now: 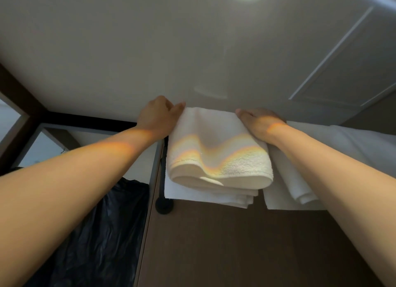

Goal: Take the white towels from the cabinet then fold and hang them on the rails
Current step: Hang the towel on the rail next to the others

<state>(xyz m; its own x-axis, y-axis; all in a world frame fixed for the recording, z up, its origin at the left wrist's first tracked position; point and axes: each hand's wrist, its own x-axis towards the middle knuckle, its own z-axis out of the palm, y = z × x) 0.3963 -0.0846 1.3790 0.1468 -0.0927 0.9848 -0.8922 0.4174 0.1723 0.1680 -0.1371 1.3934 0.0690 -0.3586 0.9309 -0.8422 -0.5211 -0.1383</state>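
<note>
A folded white towel [218, 149] hangs over a black rail whose bracket [164, 205] shows at its lower left. My left hand [157, 117] grips the towel's upper left edge against the wall. My right hand [260, 122] lies on its upper right edge, fingers curled over the fold. Under it hangs another white towel [205, 197]. Further white towels [295, 186] hang to the right, partly behind my right forearm.
A pale wall [192, 51] rises right behind the rail. A white panelled door [342, 61] is at the upper right. A black bin bag [102, 233] sits low on the left beside a dark-framed glass panel [32, 119]. Brown panelling [235, 244] runs below the towels.
</note>
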